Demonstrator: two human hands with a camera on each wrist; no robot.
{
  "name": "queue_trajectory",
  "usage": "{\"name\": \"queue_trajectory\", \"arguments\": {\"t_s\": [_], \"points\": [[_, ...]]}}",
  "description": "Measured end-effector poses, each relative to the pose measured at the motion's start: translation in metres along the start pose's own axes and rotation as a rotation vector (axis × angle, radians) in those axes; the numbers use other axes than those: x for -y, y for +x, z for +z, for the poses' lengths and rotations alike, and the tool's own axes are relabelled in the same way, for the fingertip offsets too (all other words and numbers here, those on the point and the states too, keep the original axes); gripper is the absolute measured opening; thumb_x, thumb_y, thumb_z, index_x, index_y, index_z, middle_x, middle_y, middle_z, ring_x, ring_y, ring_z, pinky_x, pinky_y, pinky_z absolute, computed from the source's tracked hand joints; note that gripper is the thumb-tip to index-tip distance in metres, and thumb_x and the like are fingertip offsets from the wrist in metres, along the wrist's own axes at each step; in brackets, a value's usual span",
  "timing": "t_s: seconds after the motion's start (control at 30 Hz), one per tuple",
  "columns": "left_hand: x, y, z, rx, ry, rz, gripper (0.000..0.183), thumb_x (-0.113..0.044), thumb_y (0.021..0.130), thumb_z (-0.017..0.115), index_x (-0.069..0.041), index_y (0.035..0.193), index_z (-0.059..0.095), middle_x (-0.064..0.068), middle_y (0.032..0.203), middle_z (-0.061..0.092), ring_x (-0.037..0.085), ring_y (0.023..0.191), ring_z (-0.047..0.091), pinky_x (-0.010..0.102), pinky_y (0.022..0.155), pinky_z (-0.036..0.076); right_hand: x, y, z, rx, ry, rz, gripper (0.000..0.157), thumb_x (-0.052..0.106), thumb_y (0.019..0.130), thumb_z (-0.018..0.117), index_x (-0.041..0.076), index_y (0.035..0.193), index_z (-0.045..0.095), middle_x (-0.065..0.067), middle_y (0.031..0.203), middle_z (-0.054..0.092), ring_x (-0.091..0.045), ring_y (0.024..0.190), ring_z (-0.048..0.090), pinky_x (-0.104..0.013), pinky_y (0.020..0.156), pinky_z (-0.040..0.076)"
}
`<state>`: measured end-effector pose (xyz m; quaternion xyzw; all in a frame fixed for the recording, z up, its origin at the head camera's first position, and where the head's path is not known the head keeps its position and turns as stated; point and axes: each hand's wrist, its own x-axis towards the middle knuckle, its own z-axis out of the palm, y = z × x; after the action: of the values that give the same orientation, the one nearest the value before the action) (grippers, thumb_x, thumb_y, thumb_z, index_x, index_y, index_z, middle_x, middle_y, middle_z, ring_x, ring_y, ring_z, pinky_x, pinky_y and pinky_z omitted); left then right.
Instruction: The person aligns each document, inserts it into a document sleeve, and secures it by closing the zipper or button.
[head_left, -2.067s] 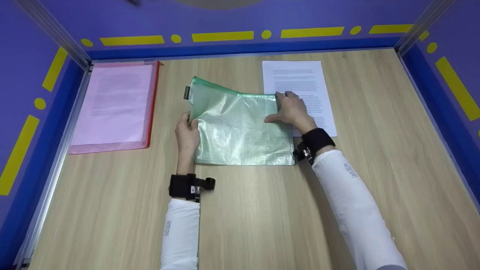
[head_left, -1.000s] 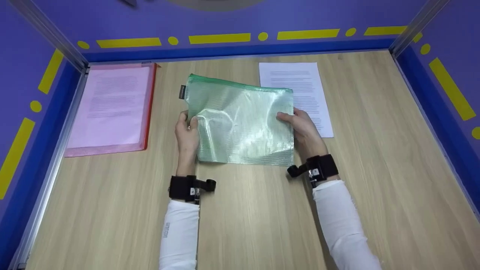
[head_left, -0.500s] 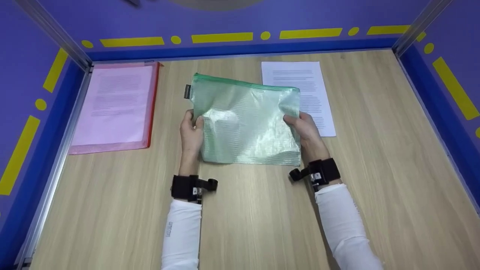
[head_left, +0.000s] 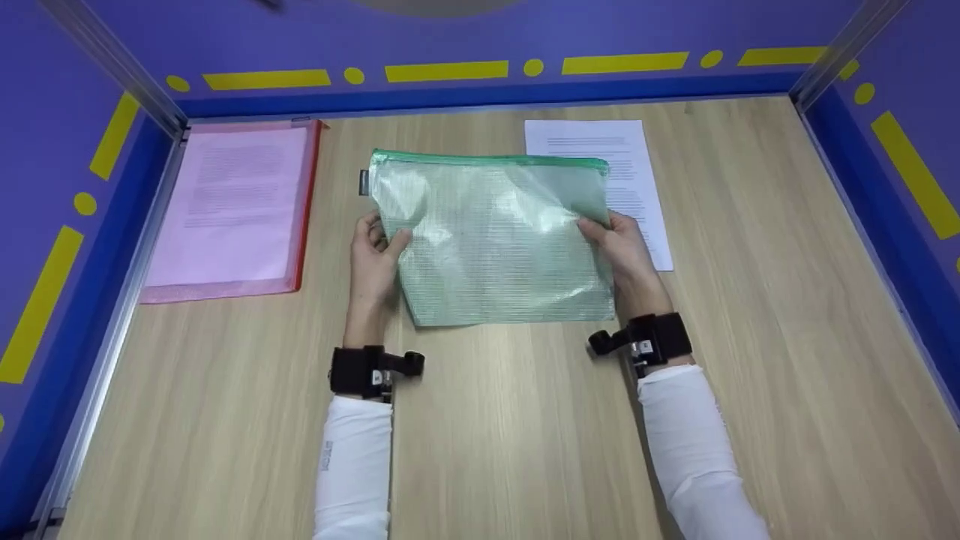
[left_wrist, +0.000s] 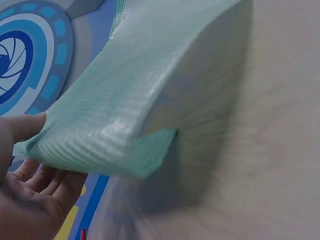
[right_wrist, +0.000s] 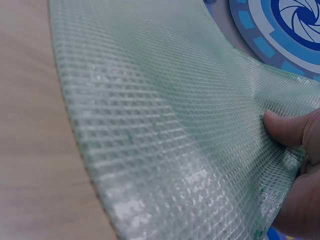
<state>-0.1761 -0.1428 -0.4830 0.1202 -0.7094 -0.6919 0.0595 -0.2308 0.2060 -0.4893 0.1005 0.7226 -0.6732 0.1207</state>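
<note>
A translucent green mesh zipper pouch [head_left: 502,247] is held up between both hands in the head view, its green zipper edge along the far side and a dark tag at its upper left. My left hand [head_left: 373,259] pinches the pouch's left side, thumb on top and fingers beneath. On the opposite side my right hand [head_left: 628,251] grips the edge with the thumb on the upper face. In the left wrist view the pouch's near corner is lifted off the table and casts a shadow. The right wrist view shows the mesh creased under the thumb [right_wrist: 285,127].
A pink folder [head_left: 232,210] with a red spine and printed paper inside lies at the back left. Printed white sheets [head_left: 634,187] lie at the back right, partly covered by the pouch. Blue walls [head_left: 450,45] with yellow marks border the wooden table [head_left: 495,435].
My right hand has gone from the pouch's upper right corner to its right side edge. The pouch has been raised and its zipper edge now runs nearly level.
</note>
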Motion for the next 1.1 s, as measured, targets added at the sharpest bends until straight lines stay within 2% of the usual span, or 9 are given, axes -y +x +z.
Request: {"name": "queue_trajectory", "arguments": {"t_s": [0.13, 0.23, 0.3, 0.4, 0.53, 0.63, 0.8, 0.97, 1.1], "points": [[-0.002, 0.008, -0.003, -0.007, 0.002, 0.022, 0.049, -0.019, 0.097, 0.063, -0.003, 0.138, 0.041, 0.016, 0.130, 0.061, 0.021, 0.113, 0.060, 0.030, 0.095, 0.049, 0.000, 0.003, -0.004, 0.027, 0.007, -0.058, 0.039, 0.016, 0.095, 0.066, 0.000, 0.130, 0.062, 0.004, 0.109, 0.068, -0.012, 0.103, 0.058, -0.032, 0.103, 0.042], [-0.005, 0.016, -0.007, -0.010, 0.048, 0.053, 0.042, -0.024, 0.098, 0.062, 0.000, 0.129, 0.046, 0.008, 0.106, 0.064, 0.012, 0.094, 0.059, 0.022, 0.082, 0.046, -0.001, 0.003, -0.006, 0.035, 0.002, -0.098, 0.035, 0.016, 0.095, 0.065, -0.001, 0.126, 0.065, 0.003, 0.116, 0.067, -0.012, 0.110, 0.055, -0.036, 0.113, 0.035], [-0.008, 0.022, -0.010, -0.015, 0.103, 0.067, 0.041, -0.029, 0.099, 0.060, 0.000, 0.126, 0.048, 0.001, 0.090, 0.059, 0.007, 0.079, 0.053, 0.019, 0.071, 0.042, -0.001, 0.003, -0.007, 0.034, 0.011, -0.099, 0.033, 0.016, 0.095, 0.065, 0.000, 0.124, 0.066, 0.003, 0.113, 0.068, -0.012, 0.108, 0.056, -0.037, 0.112, 0.036], [-0.014, 0.030, -0.015, -0.020, 0.162, 0.071, 0.042, -0.033, 0.099, 0.059, 0.000, 0.123, 0.052, -0.007, 0.077, 0.054, 0.005, 0.063, 0.040, 0.019, 0.057, 0.033, -0.001, 0.003, -0.008, 0.043, 0.043, -0.088, 0.028, 0.016, 0.095, 0.066, 0.003, 0.119, 0.068, 0.005, 0.101, 0.069, -0.013, 0.098, 0.060, -0.032, 0.101, 0.044], [-0.022, 0.038, -0.022, -0.017, 0.181, 0.065, 0.035, -0.035, 0.099, 0.059, -0.004, 0.114, 0.056, -0.011, 0.071, 0.059, 0.003, 0.056, 0.038, 0.019, 0.051, 0.032, -0.001, 0.003, -0.008, 0.053, 0.084, -0.075, 0.019, 0.017, 0.093, 0.068, 0.008, 0.110, 0.072, 0.005, 0.086, 0.070, -0.012, 0.080, 0.064, -0.026, 0.080, 0.052], [-0.026, 0.044, -0.026, -0.018, 0.177, 0.056, 0.033, -0.033, 0.099, 0.060, -0.003, 0.111, 0.057, -0.009, 0.073, 0.055, 0.003, 0.060, 0.043, 0.018, 0.053, 0.035, 0.000, 0.003, -0.007, 0.071, 0.094, -0.071, 0.017, 0.017, 0.093, 0.069, 0.009, 0.107, 0.073, 0.004, 0.085, 0.071, -0.012, 0.077, 0.065, -0.025, 0.076, 0.052], [-0.033, 0.047, -0.028, -0.035, 0.209, 0.040, 0.041, -0.034, 0.099, 0.060, -0.001, 0.123, 0.061, -0.004, 0.095, 0.057, 0.006, 0.085, 0.052, 0.018, 0.072, 0.043, 0.002, 0.002, -0.008, 0.103, 0.039, -0.113, 0.018, 0.016, 0.093, 0.068, 0.008, 0.109, 0.074, 0.007, 0.095, 0.071, -0.013, 0.093, 0.062, -0.029, 0.091, 0.046], [-0.039, 0.045, -0.025, -0.044, 0.252, 0.088, 0.037, -0.032, 0.099, 0.060, 0.002, 0.115, 0.065, -0.001, 0.087, 0.051, 0.011, 0.083, 0.045, 0.022, 0.073, 0.037, 0.003, 0.001, -0.011, 0.092, -0.012, -0.139, 0.017, 0.016, 0.094, 0.066, 0.008, 0.108, 0.073, 0.008, 0.097, 0.069, -0.014, 0.101, 0.058, -0.032, 0.099, 0.038], [-0.046, 0.042, -0.021, -0.014, 0.221, 0.107, 0.035, -0.024, 0.099, 0.060, 0.003, 0.121, 0.063, 0.004, 0.101, 0.061, 0.009, 0.091, 0.053, 0.019, 0.083, 0.043, 0.003, 0.002, -0.012, 0.072, -0.002, -0.112, 0.018, 0.016, 0.094, 0.067, 0.005, 0.108, 0.071, 0.009, 0.094, 0.069, -0.013, 0.099, 0.059, -0.030, 0.098, 0.039]]}}
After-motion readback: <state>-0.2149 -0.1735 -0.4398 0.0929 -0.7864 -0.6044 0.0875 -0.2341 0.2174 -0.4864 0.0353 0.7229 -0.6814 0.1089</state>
